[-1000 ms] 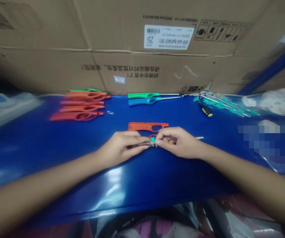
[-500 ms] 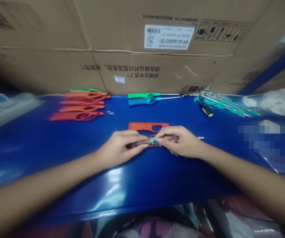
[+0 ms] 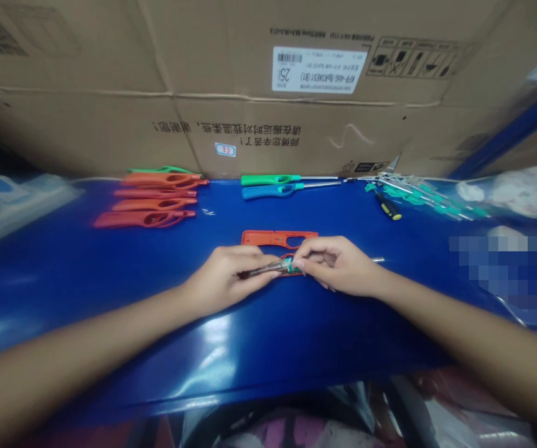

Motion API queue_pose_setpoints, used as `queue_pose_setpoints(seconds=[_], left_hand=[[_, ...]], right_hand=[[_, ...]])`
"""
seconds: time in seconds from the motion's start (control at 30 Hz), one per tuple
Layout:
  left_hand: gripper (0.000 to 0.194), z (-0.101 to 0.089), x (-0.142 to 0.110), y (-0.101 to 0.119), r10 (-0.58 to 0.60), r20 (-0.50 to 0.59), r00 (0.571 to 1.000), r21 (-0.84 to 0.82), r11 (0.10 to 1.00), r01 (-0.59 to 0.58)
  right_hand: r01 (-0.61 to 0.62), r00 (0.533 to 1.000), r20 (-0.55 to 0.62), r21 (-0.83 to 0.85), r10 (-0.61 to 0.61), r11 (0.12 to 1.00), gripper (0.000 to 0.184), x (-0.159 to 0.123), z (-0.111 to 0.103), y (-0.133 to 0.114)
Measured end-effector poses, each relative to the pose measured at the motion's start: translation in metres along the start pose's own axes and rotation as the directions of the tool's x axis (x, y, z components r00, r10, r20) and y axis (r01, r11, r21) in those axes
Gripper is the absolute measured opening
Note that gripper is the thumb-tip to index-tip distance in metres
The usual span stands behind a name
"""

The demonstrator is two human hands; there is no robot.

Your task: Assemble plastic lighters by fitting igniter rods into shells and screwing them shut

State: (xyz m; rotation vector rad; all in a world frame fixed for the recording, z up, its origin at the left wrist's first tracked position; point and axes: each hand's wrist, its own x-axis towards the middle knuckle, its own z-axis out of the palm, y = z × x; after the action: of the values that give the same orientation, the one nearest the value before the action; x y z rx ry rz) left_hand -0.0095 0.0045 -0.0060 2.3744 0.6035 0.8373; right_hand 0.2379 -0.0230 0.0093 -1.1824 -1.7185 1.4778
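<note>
My left hand (image 3: 231,274) pinches a smoky, see-through lighter fuel tank (image 3: 268,267) between thumb and fingers. At the tank's right end is a green fitting (image 3: 291,266), which the thumb and fingertips of my right hand (image 3: 338,264) close on. Beneath the fitting lies an orange-red lighter shell half (image 3: 291,274), mostly hidden by my hands. A metal tube tip (image 3: 378,259) shows past my right wrist. Just behind my hands, the other orange shell half (image 3: 263,238) lies with its inside facing up.
Several orange and red lighter shells (image 3: 156,204) lie at the back left. Behind my hands are a green lighter (image 3: 263,180) and a blue lighter (image 3: 268,191). A black-yellow screwdriver (image 3: 389,207) lies beside green-ended metal tubes (image 3: 429,198). A cardboard box (image 3: 109,124) walls the table's (image 3: 156,348) back.
My right fingertips have shifted very slightly at the green fitting, leaving more of it showing. My left hand holds the tank in the same place.
</note>
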Motion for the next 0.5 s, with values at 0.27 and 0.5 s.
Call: queue_pose_setpoints(seconds=[0.27,0.5], left_hand=[[0.027,0.001,-0.0001,-0.001,0.026,0.011,1.0,-0.002,1.0,-0.026],[0.025,-0.0001,-0.0003,0.0006,0.013,0.003,1.0,0.013,1.0,-0.013]], right_hand=[[0.042,0.999,0.002,-0.07,-0.042,0.997,0.027,0.0006,0.0011,-0.0024],[0.022,1.0,0.002,-0.026,-0.022,0.999,0.023,-0.0005,-0.0002,-0.0017]])
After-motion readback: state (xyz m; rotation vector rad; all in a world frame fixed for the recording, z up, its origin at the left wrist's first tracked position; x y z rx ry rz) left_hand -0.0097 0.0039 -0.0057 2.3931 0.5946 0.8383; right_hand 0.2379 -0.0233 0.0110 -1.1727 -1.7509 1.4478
